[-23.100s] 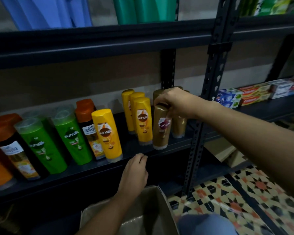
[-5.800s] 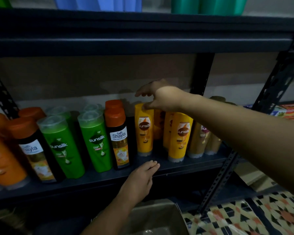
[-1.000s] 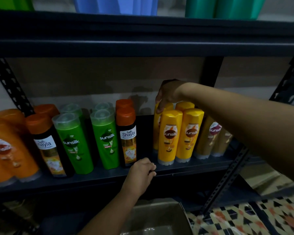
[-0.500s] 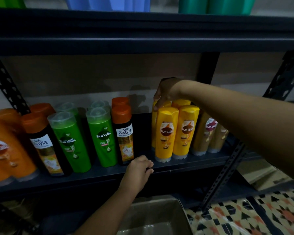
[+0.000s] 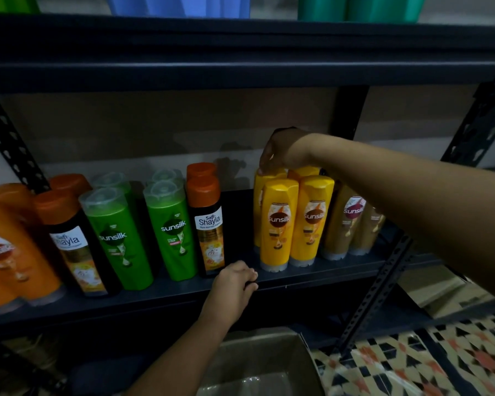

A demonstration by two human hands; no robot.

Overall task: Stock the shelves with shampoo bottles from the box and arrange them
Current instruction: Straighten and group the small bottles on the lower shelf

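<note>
Shampoo bottles stand in rows on the dark metal shelf (image 5: 340,270). My right hand (image 5: 280,151) reaches in from the right and grips the cap of the rear yellow bottle (image 5: 259,195), behind two front yellow Sunsilk bottles (image 5: 279,224). Gold-brown bottles (image 5: 346,224) stand to their right. Left of a gap are black Safi Shayla bottles (image 5: 209,224), green Sunsilk bottles (image 5: 172,230) and orange bottles (image 5: 6,247). My left hand (image 5: 235,284) rests curled on the shelf's front edge. The open cardboard box (image 5: 255,361) sits below it.
An upper shelf (image 5: 240,52) hangs low over the bottles, with blue and green items on top. Perforated metal uprights (image 5: 383,290) stand at right and left. A patterned tiled floor (image 5: 426,358) lies at lower right, and a flat cardboard piece lies under the shelf.
My right hand has stayed on the rear yellow bottle's cap over the last second. My left hand's fingers have curled on the shelf edge. The view shifted slightly.
</note>
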